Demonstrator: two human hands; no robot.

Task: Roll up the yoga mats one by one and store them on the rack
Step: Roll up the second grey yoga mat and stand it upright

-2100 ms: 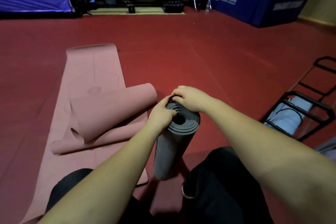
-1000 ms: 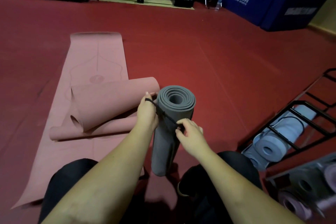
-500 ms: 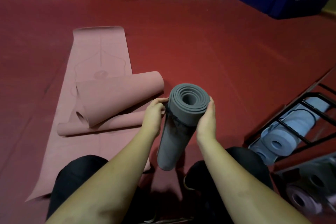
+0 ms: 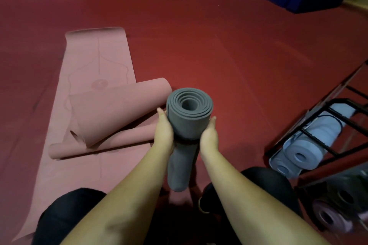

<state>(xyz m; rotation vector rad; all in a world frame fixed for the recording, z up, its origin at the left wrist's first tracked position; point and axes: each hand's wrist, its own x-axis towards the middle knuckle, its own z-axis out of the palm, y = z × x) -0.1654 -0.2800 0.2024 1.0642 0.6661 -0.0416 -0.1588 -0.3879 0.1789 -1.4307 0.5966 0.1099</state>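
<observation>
We hold the rolled grey mat (image 4: 189, 125) upright between both hands, its spiral end toward us. Our left hand (image 4: 164, 132) and right hand (image 4: 209, 137) clasp its sides, fingers wrapped behind it out of sight, at a dark strap (image 4: 186, 141) around the roll. Left of the grey mat lies the pink mat (image 4: 95, 105), partly unrolled on the red floor (image 4: 239, 55). Right of it stands the black rack (image 4: 326, 125) with light blue rolls (image 4: 304, 147).
</observation>
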